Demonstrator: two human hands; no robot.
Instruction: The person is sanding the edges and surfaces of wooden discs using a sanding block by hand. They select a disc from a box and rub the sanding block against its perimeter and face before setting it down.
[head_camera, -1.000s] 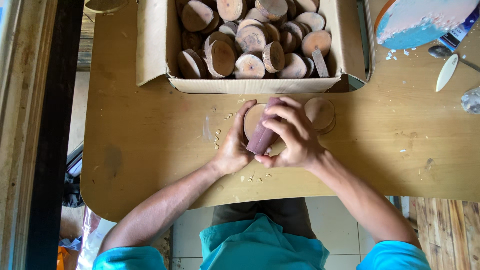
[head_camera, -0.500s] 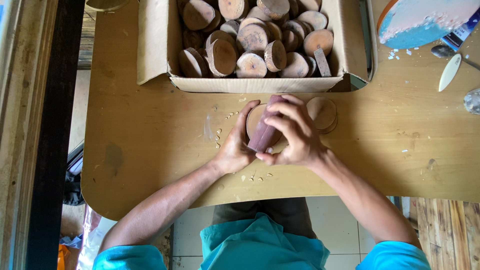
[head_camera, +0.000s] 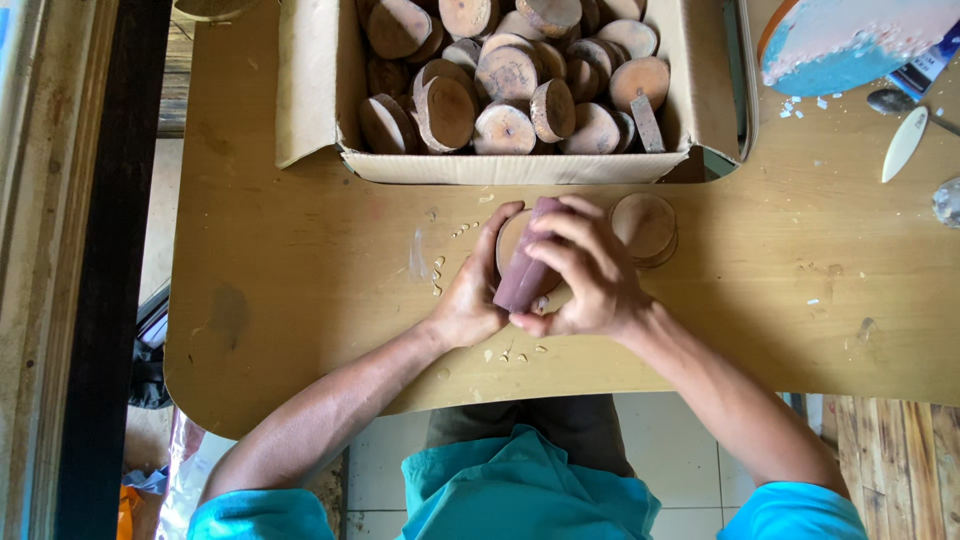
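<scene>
My left hand (head_camera: 470, 295) presses a round wood slice (head_camera: 511, 242) flat on the wooden table (head_camera: 300, 300), with the thumb curled over its far edge. My right hand (head_camera: 585, 270) grips a reddish-brown sanding block (head_camera: 525, 272) and lays it across the top of that slice. Just to the right, a short stack of wood slices (head_camera: 645, 226) rests on the table, touching neither hand. A cardboard box (head_camera: 320, 90) directly behind the hands is heaped with several more bark-edged slices (head_camera: 505, 75).
A round board with blue and white paint (head_camera: 850, 40) sits at the far right corner, with a white spatula (head_camera: 905, 143) and a spoon (head_camera: 890, 100) beside it. Small wood chips (head_camera: 440, 275) lie scattered near the hands. The table's front edge curves close to my body.
The right hand and sanding block have shifted slightly over the slice. The left hand has kept its hold in the same spot.
</scene>
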